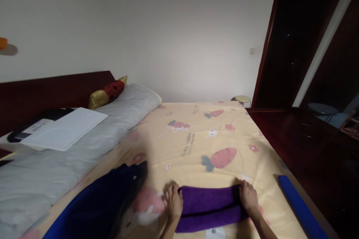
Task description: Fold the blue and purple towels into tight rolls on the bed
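Observation:
A purple cloth (207, 203), folded into a long strip with a dark crease along it, lies on the bed's yellow carrot-patterned sheet (179, 164). My left hand (174, 201) pinches its far left corner. At the opposite end, my right hand (248, 196) has its fingers closed on the far right corner. Dark blue fabric (98, 201) with a black edge is heaped to the left of my left hand. Off to the right, a blue strip-shaped object (300, 205) lies along the bed's side.
Grey bedding (120, 115) runs along the headboard (56, 89), carrying a white flat board (67, 129) and a red-and-gold cushion (109, 92). Beyond the bed stand a round stool (242, 99) and a dark door (294, 44). Dark floor (288, 130) borders the bed's right side.

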Available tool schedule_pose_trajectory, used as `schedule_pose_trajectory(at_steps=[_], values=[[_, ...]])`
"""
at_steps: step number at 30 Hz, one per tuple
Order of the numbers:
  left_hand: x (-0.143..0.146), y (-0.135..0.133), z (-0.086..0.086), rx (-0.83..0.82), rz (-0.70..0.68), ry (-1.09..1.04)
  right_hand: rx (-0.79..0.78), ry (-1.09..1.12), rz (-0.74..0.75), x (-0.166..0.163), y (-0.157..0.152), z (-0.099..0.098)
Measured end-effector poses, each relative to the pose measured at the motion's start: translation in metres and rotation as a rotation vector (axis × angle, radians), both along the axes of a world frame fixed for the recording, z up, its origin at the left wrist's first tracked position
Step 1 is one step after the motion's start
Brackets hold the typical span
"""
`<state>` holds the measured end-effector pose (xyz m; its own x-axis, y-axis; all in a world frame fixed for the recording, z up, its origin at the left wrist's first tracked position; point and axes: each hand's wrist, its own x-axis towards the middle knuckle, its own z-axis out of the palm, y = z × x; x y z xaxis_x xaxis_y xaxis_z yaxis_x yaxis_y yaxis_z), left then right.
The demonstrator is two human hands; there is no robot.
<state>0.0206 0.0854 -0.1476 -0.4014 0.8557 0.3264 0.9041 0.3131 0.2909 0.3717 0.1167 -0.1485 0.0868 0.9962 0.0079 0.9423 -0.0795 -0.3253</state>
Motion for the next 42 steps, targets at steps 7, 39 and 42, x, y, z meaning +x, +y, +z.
schedule_pose_trajectory(at_steps=[7,39,42], values=[[0.084,-0.061,-0.027,0.02,-0.888,0.26,0.285,0.071,0.71,-0.066,-0.069,-0.011],[0.092,-0.031,-0.041,-0.171,-0.431,0.164,0.36,-0.003,0.469,-0.093,-0.043,-0.058],[0.094,-0.025,-0.053,-0.129,-0.493,0.197,0.419,-0.02,0.534,-0.094,-0.038,-0.065]])
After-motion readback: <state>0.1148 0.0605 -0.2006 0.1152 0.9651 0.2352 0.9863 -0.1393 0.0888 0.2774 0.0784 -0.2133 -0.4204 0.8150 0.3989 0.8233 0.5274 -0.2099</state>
